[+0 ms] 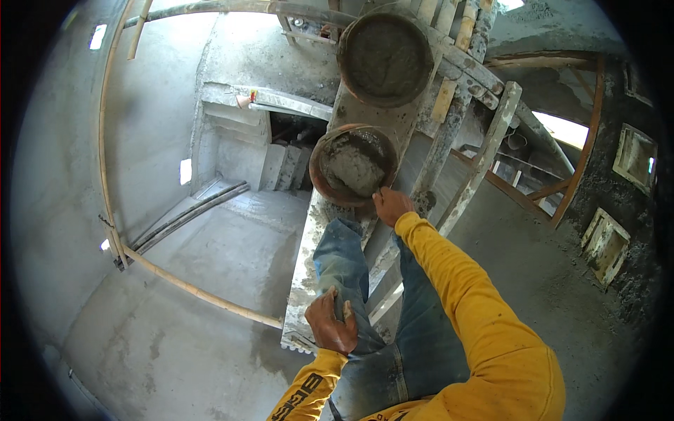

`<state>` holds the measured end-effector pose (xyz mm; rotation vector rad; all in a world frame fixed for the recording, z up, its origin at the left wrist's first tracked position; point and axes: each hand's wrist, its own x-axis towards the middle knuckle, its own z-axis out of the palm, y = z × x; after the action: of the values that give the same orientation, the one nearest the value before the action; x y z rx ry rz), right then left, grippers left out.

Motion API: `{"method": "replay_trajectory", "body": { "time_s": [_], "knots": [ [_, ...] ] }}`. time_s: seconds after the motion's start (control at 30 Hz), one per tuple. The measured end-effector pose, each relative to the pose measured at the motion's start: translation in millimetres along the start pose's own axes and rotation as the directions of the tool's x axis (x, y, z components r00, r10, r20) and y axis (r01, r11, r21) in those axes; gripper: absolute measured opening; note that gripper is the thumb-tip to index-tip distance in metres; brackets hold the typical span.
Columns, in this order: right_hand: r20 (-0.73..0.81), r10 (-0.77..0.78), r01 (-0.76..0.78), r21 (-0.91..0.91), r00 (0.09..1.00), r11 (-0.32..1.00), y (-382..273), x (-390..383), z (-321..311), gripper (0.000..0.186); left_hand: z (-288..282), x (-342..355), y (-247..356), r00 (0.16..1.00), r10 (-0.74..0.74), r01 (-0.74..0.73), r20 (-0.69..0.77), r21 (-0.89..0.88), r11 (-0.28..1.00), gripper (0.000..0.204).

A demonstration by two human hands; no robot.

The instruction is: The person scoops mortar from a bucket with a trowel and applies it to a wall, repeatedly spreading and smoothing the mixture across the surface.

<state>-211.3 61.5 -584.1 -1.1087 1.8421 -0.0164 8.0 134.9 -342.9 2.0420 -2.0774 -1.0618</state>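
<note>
A round brown bucket of wet grey mortar stands on a mortar-stained plank, just beyond my knees. My right hand is closed on its near right rim. Farther along the plank is a second, larger bucket, filled almost level with grey mortar. My left hand rests against my left trouser leg near the knee. Its fingers are curled and the thumb stands slightly apart; whatever lies inside them, if anything, is hidden.
The narrow plank sits high above a grey floor. Bamboo poles run along the left. Wooden scaffold timbers cross close on the right. Square frames sit in the dark right wall; a stairwell opening lies ahead left.
</note>
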Motion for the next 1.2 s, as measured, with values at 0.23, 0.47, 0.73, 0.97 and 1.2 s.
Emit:
{"method": "replay_trajectory", "body": {
  "time_s": [0.23,0.47,0.73,0.97,1.2],
  "knots": [
    [-0.005,-0.075,0.075,0.058,0.997,0.995,12.0,-33.0,-34.3,0.033,-3.0,11.2,11.9,1.000,0.016,-0.015,0.012,-0.017,1.000,0.040],
    [-0.165,-0.156,0.176,0.111,0.974,0.978,-39.0,-146.3,-117.7,0.025,-24.0,26.0,-19.3,0.988,0.039,-0.037,-0.148,0.014,0.999,0.042],
    [-0.449,0.132,-0.060,0.173,0.884,0.983,-39.7,-301.0,-333.5,0.037,-21.1,73.7,11.5,0.991,0.090,-0.056,-0.102,0.297,0.953,0.055],
    [-0.584,0.010,0.078,0.125,0.812,0.989,-28.0,-334.9,-457.0,0.034,-79.8,87.7,-0.9,0.967,-0.067,0.098,-0.246,0.117,0.988,0.058],
    [-0.486,0.219,0.343,0.811,0.846,0.474,73.2,-321.2,-594.3,0.012,-147.8,74.9,-63.5,0.914,-0.262,0.266,-0.309,-0.032,0.963,0.062]
  ]
}}
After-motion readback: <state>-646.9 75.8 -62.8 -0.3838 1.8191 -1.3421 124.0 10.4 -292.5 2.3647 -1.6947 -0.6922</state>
